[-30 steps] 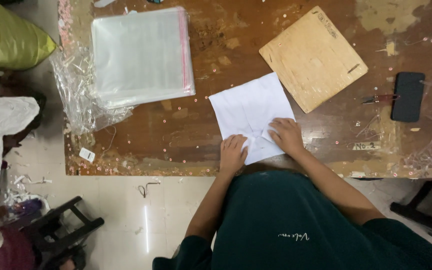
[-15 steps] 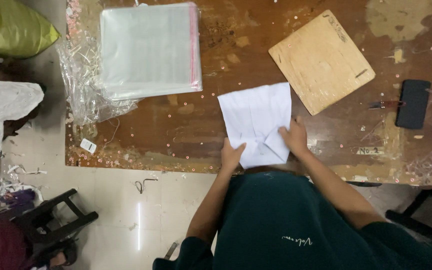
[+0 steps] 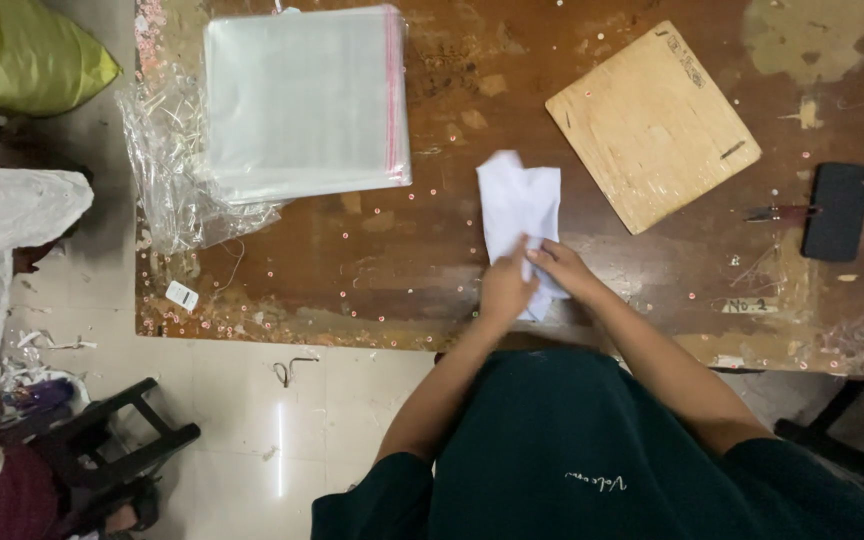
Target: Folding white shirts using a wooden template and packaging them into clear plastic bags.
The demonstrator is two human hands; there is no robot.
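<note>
White folded cloth (image 3: 520,215) lies near the middle of the bench's (image 3: 352,260) front edge, narrow end pointing toward the far side. Left hand (image 3: 505,290) presses flat on its near end, fingers together; right hand (image 3: 560,268) seems to pinch the cloth's near right edge, though that's hard to make out. Stacked clear plastic bags (image 3: 302,100) sit at the far left corner, a wooden board (image 3: 652,125) far right.
</note>
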